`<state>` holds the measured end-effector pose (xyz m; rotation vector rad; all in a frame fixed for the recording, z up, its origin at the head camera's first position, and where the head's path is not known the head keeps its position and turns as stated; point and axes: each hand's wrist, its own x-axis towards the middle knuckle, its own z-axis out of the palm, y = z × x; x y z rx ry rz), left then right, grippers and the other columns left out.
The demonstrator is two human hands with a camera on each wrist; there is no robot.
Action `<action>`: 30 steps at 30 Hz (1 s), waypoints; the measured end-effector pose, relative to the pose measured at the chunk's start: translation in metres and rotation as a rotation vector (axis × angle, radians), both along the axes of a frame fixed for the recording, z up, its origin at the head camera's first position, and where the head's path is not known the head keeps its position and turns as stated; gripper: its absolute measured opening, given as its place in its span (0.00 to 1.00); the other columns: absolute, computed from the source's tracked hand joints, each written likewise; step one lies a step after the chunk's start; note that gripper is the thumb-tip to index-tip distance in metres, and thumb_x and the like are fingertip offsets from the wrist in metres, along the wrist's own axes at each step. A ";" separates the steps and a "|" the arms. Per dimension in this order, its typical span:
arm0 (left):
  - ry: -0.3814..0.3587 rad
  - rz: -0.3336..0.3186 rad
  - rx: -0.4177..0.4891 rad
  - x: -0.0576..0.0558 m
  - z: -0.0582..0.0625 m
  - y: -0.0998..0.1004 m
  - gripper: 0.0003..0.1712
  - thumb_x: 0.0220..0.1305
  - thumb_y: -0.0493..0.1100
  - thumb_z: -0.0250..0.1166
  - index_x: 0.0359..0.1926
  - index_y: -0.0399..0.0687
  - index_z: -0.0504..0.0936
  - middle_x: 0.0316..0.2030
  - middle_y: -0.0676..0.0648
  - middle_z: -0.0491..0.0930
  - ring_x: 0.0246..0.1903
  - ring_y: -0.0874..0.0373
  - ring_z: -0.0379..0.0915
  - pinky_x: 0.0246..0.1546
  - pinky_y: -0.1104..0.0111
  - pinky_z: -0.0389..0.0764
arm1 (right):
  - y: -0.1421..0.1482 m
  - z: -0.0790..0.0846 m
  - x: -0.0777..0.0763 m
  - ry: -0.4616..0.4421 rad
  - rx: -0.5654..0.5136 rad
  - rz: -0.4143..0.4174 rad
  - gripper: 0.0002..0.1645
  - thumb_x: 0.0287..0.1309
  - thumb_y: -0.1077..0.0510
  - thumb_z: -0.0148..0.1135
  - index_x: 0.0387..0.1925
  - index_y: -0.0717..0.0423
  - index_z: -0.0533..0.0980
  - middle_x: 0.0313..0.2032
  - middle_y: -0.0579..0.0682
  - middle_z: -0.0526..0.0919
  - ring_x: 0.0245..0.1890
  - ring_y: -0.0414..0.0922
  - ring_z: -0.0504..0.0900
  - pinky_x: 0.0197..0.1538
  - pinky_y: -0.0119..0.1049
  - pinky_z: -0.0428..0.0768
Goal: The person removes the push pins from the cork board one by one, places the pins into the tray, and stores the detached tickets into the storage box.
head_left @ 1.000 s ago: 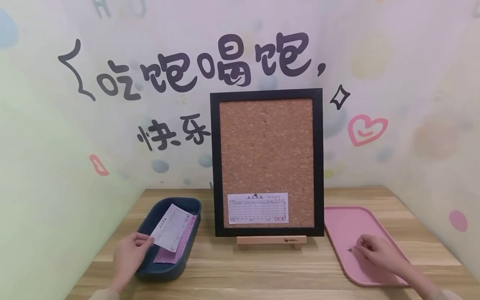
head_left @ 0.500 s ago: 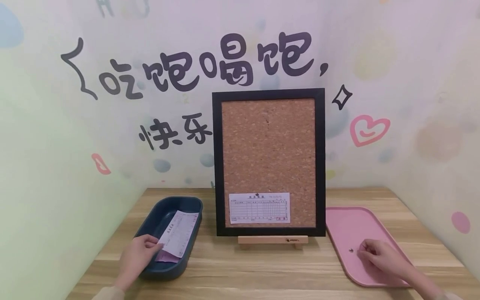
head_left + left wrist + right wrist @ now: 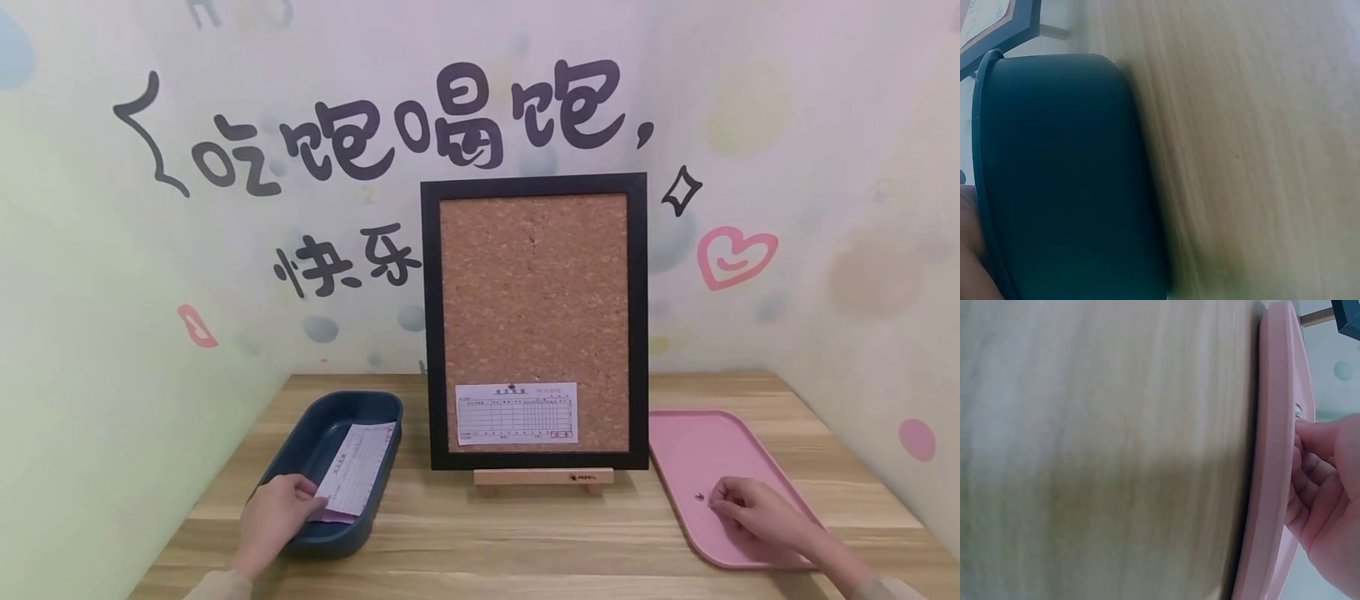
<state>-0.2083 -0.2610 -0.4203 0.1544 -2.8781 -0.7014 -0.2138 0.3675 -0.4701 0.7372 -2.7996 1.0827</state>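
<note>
My left hand (image 3: 281, 508) reaches over the near-left side of the dark blue tray (image 3: 302, 435), thumb and fingers pinching the corner of a white receipt slip (image 3: 358, 467). A pinkish slip (image 3: 341, 517) shows beneath it. In the left wrist view, the tray's wall (image 3: 1066, 169) covers most of that hand. My right hand (image 3: 757, 508) is low over the pink tray (image 3: 697, 442), fingers curled and thumb against them. A small metal pin (image 3: 699, 497) lies just left of the fingertips; in the right wrist view this pin (image 3: 1298, 410) appears right at the thumb tip.
Between the trays, a black-framed cork board (image 3: 534, 317) leans upright on a small wooden easel (image 3: 543, 477). A receipt form (image 3: 517, 414) is pinned at its lower left. Behind the wooden table (image 3: 517, 542) stands a decorated wall (image 3: 360, 50).
The left hand has lowered the raised white slip onto the pinkish one and moved slightly right. My right hand drew back a little from the pin, then came closer again; the pin stayed put.
</note>
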 end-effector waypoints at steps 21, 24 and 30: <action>-0.114 -0.020 -0.097 -0.002 0.003 0.000 0.18 0.41 0.50 0.72 0.23 0.39 0.81 0.23 0.44 0.80 0.21 0.55 0.70 0.21 0.63 0.69 | -0.002 0.006 0.002 -0.049 0.029 -0.029 0.03 0.56 0.64 0.56 0.29 0.61 0.72 0.17 0.39 0.70 0.14 0.29 0.67 0.16 0.29 0.70; -0.129 -0.027 -0.111 -0.002 0.005 0.000 0.19 0.41 0.52 0.72 0.24 0.39 0.82 0.24 0.43 0.80 0.21 0.55 0.70 0.23 0.62 0.71 | 0.000 0.006 0.001 -0.053 0.030 -0.026 0.03 0.57 0.64 0.56 0.29 0.61 0.72 0.17 0.39 0.71 0.15 0.29 0.67 0.16 0.29 0.70; -0.131 -0.054 -0.115 -0.004 0.010 0.000 0.18 0.43 0.51 0.72 0.23 0.39 0.82 0.20 0.47 0.78 0.19 0.57 0.67 0.22 0.66 0.70 | 0.002 0.011 -0.003 0.058 0.033 -0.013 0.02 0.54 0.69 0.57 0.28 0.62 0.72 0.17 0.39 0.70 0.14 0.28 0.66 0.15 0.28 0.68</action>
